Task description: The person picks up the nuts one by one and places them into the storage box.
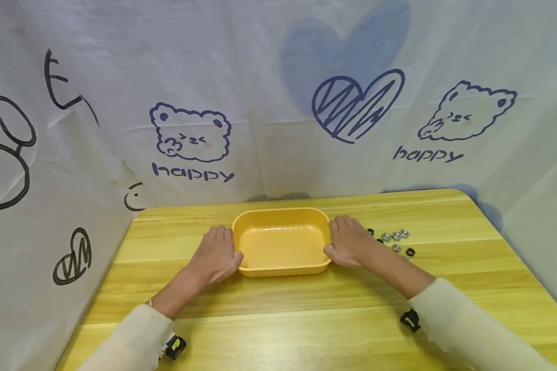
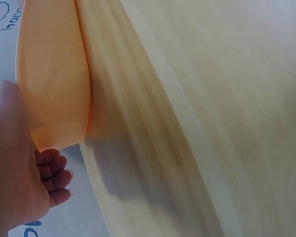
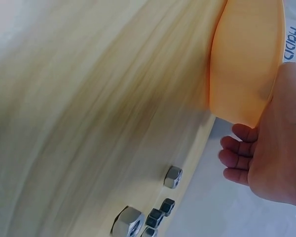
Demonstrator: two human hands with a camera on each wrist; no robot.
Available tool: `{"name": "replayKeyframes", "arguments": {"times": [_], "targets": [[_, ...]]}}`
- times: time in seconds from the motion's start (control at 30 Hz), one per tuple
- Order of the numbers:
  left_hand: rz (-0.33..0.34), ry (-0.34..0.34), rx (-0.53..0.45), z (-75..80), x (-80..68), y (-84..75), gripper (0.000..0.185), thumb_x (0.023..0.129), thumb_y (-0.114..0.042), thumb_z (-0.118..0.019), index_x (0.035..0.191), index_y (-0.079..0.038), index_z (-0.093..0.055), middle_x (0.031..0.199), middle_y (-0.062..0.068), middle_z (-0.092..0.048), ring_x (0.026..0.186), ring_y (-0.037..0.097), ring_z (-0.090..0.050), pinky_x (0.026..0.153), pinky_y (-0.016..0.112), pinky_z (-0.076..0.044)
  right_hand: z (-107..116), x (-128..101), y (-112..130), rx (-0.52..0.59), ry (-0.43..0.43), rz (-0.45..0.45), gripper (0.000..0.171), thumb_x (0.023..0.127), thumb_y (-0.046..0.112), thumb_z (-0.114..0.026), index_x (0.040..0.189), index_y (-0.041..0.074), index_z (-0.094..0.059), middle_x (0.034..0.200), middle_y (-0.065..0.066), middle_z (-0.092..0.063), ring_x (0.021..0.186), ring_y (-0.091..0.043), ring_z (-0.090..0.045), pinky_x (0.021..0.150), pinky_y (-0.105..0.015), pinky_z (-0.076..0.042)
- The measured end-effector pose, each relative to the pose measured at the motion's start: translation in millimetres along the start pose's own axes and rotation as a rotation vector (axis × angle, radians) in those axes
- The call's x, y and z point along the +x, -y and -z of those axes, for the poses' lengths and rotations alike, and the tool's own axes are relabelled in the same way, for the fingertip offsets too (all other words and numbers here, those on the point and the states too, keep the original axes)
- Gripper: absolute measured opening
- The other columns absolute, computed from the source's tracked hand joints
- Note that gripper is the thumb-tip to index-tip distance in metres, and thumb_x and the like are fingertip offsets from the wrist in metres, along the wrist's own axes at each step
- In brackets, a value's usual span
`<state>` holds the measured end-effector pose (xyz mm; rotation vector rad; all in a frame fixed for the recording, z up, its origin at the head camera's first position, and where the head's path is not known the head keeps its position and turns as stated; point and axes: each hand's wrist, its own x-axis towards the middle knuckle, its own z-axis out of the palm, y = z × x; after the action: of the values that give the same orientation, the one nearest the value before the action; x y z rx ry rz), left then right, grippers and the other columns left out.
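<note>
A yellow rectangular plastic tray [image 1: 283,271] with rounded corners rests on the wooden table, its inside bare. My left hand [image 1: 217,255] grips its left end, thumb over the rim and fingers curled at the outer side. At the opposite end my right hand [image 1: 350,241] holds the rim the same way. The left wrist view shows the tray's orange-looking side wall [image 2: 56,74] with the left fingers [image 2: 54,173] curled by its corner. In the right wrist view, the right fingers [image 3: 239,153] bend in beside the wall.
Several metal hex nuts, silver [image 1: 386,237] and black [image 1: 410,252], lie on the table [image 1: 269,319] just right of my right hand. One larger silver nut [image 3: 128,222] shows close in the right wrist view. A white drawn-on cloth [image 1: 269,154] hangs behind and at both sides.
</note>
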<state>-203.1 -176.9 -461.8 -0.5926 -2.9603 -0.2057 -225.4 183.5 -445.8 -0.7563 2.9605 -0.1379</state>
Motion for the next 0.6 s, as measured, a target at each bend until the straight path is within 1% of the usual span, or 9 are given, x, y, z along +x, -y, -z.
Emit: {"name": "replayKeyframes", "arguments": {"times": [0.2,0.37,0.47,0.6], "targets": [[0.004,0.010,0.006,0.0,-1.4,-6.8,0.036,0.092,-0.026,-0.051,0.104,0.008,-0.053,0.095,0.016,-0.048,0.089,0.031,-0.043,0.085,0.043,-0.041,-1,-5,-4,-0.008,-0.015,0.016,0.039,0.096,0.029,-0.044,0.116,-0.004,-0.051,0.110,-0.019,-0.052,0.104,-0.035,-0.048,0.104,-0.056,-0.041],[0.001,-0.001,0.012,-0.4,-1.9,-10.5,0.032,0.092,-0.025,-0.051,0.100,0.006,-0.052,0.093,0.015,-0.047,0.087,0.030,-0.042,0.083,0.041,-0.040,-1,-8,-6,-0.009,-0.027,0.021,0.036,0.094,0.028,-0.046,0.112,-0.003,-0.051,0.107,-0.017,-0.050,0.101,-0.034,-0.047,0.101,-0.055,-0.041],[0.001,0.001,0.009,-0.6,-1.9,-12.6,0.031,0.091,-0.025,-0.052,0.099,0.005,-0.052,0.092,0.015,-0.047,0.086,0.030,-0.042,0.082,0.041,-0.040,-1,-10,-7,0.006,-0.022,0.017,0.035,0.094,0.027,-0.047,0.111,-0.002,-0.051,0.106,-0.016,-0.049,0.101,-0.033,-0.046,0.101,-0.054,-0.040],[-0.001,0.010,0.015,-1.5,-1.2,-15.7,0.033,0.092,-0.026,-0.052,0.101,0.006,-0.053,0.093,0.015,-0.047,0.087,0.030,-0.042,0.083,0.042,-0.040,-1,-14,-8,0.008,-0.029,0.014,0.033,0.093,0.027,-0.047,0.109,-0.002,-0.050,0.103,-0.015,-0.048,0.098,-0.032,-0.044,0.098,-0.054,-0.040]]}}
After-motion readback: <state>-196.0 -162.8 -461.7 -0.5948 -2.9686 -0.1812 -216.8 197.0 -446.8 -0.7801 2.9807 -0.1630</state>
